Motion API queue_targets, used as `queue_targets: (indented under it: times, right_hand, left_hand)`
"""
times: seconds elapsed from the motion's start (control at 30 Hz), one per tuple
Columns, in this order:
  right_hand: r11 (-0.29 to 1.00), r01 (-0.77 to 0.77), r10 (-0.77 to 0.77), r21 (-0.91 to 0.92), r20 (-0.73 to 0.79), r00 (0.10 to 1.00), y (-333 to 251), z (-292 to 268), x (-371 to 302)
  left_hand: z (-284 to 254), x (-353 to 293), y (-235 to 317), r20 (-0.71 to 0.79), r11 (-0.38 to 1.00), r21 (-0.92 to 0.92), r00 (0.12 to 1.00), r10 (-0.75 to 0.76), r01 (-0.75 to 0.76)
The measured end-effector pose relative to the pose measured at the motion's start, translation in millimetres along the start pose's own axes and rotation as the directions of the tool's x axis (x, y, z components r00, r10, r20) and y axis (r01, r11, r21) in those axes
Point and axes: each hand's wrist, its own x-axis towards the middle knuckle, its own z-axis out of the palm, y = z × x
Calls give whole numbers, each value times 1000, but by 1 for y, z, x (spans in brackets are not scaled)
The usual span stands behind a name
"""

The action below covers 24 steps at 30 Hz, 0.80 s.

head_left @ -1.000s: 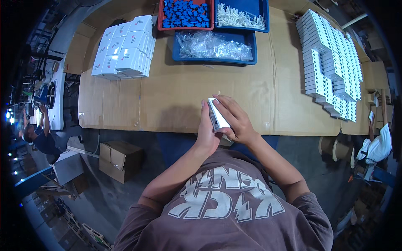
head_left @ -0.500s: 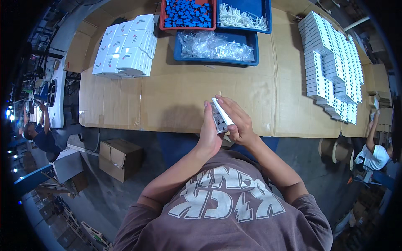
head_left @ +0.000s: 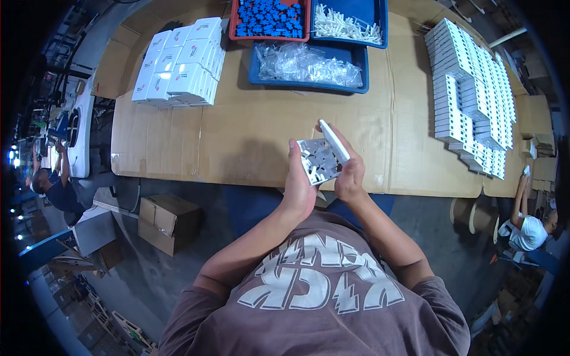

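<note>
Near the table's front edge, my left hand (head_left: 298,185) cradles a flat, square plastic housing (head_left: 319,159), its grey inside facing up with small white pieces along the lower edge. My right hand (head_left: 351,175) is closed on a white cover (head_left: 335,142), which stands tilted at the housing's right side. Whether the two parts are joined at that side cannot be made out. Fingers of my right hand are partly hidden behind the cover.
Stacked white units (head_left: 178,62) stand at the left, taller stacks (head_left: 469,98) at the right. Beyond my hands are a red tray (head_left: 270,39) of blue parts, a blue tray (head_left: 349,43) of white parts and another (head_left: 306,85) of clear parts. Two people work at the sides.
The cover has swung up and away from the housing, showing more of the inside. My right hand has shifted slightly right with it; my left hand stays nearly in place.
</note>
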Motion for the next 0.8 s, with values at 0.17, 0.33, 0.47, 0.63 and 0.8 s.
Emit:
queue_targets:
  times: [0.17, 0.33, 0.47, 0.63, 0.8]
  right_hand:
    - [958, -154, 179, 242, -87, 980, 0, 0, 7]
    - [737, -324, 515, 594, -181, 838, 7, -23, 26]
    - [671, -568, 701, 476, -157, 696, 27, -45, 22]
    - [771, -597, 586, -220, -123, 801, 58, -66, 3]
    - [737, -611, 618, -289, -79, 782, 53, -64, 3]
  left_hand:
    - [-5, 2, 5, 55, 998, -55, 998, -17, 20]
    - [-23, 16, 12, 80, 995, -58, 994, 80, -76]
    - [-73, 54, 12, 205, 970, 102, 958, 199, -223]
    - [-116, 67, 16, 252, 849, 445, 950, 184, -283]
    - [-147, 71, 24, 391, 581, 673, 886, 247, -459]
